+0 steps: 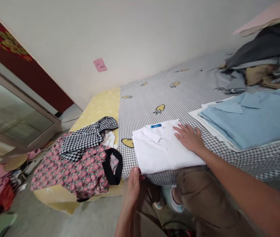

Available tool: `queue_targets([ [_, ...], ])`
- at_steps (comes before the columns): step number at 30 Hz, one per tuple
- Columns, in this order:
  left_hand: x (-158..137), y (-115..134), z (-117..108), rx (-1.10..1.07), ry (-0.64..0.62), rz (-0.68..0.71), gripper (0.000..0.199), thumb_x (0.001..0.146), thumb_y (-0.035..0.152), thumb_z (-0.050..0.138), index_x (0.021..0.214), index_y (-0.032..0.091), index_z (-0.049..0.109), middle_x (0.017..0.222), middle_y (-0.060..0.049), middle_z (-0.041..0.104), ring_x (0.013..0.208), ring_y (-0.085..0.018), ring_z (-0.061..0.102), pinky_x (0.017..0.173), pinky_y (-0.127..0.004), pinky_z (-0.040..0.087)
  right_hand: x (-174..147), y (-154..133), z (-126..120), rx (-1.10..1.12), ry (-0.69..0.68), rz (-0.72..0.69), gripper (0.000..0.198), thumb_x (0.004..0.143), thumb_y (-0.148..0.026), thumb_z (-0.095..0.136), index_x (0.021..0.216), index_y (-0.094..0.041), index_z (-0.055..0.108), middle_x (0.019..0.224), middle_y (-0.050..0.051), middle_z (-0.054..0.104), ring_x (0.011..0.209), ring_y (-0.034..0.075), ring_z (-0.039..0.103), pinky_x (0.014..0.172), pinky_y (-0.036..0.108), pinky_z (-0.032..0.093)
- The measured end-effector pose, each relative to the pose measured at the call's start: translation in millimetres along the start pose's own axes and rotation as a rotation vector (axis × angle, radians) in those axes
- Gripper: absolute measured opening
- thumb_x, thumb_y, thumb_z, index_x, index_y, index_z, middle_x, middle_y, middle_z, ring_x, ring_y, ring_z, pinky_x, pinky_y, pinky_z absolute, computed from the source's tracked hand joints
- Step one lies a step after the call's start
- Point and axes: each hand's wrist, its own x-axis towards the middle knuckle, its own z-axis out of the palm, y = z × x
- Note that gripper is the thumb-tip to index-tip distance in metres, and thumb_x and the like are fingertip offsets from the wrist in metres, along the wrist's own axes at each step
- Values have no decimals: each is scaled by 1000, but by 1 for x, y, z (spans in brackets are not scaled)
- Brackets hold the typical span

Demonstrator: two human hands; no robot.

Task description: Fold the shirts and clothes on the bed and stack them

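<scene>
A folded white collared shirt [164, 149] lies on the bed in front of me, its blue neck label [156, 125] facing up. My right hand [189, 136] rests flat on the shirt's right side by the collar, fingers spread. At the shirt's near left corner is my left hand [133, 184], seen edge-on with its thumb and fingers pointing up. Some of its fingers are hidden, and whether it touches the cloth I cannot tell. A folded light blue shirt [251, 118] lies to the right, on top of white folded clothing [210, 128].
Left on the bed are a pink floral garment [85, 168] with black trim and a black-and-white checked garment [88, 136]. Dark and grey clothes [266, 46] are heaped at far right. The checked bedsheet [145, 105] meets the wall [140, 39]. Clutter [3, 187] lies on the left floor.
</scene>
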Motion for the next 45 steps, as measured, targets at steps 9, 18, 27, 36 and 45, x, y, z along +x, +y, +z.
queue_targets([
  [9, -3, 11, 26, -230, -257, -136, 51, 71, 72, 71, 82, 24, 61, 67, 2, 61, 53, -12, 52, 55, -27, 44, 0, 0, -1, 11, -25, 21, 56, 104, -52, 24, 150, -37, 51, 161, 1, 46, 149, 32, 36, 117, 64, 27],
  [18, 8, 8, 33, -241, -55, -99, 37, 62, 49, 80, 81, 20, 68, 63, 4, 62, 51, -10, 43, 51, -25, 39, -1, 0, 1, -17, -25, 26, 56, 104, -52, 24, 149, -36, 52, 160, 1, 47, 148, 31, 36, 117, 64, 28],
  [27, 1, -4, 41, -282, 165, -71, 40, 58, 51, 83, 69, 20, 60, 66, 3, 59, 67, -14, 51, 66, -27, 42, 0, 3, 4, -18, -29, 26, 57, 104, -53, 23, 149, -35, 52, 161, 2, 46, 148, 33, 36, 118, 65, 27],
  [36, -6, -11, 35, -376, 204, -121, 61, 57, 66, 79, 55, 26, 32, 57, 6, 51, 55, -12, 50, 58, -27, 42, 0, 1, -1, -5, -55, 44, 58, 104, -53, 22, 151, -35, 50, 162, 3, 45, 149, 32, 34, 118, 64, 26],
  [45, -11, -16, 24, -329, 289, -124, 47, 79, 69, 64, 78, 24, 51, 72, 1, 63, 65, -18, 63, 60, -31, 53, -1, 1, 0, -2, 3, 19, 56, 103, -52, 24, 147, -34, 54, 159, 3, 49, 147, 32, 38, 117, 64, 28],
])
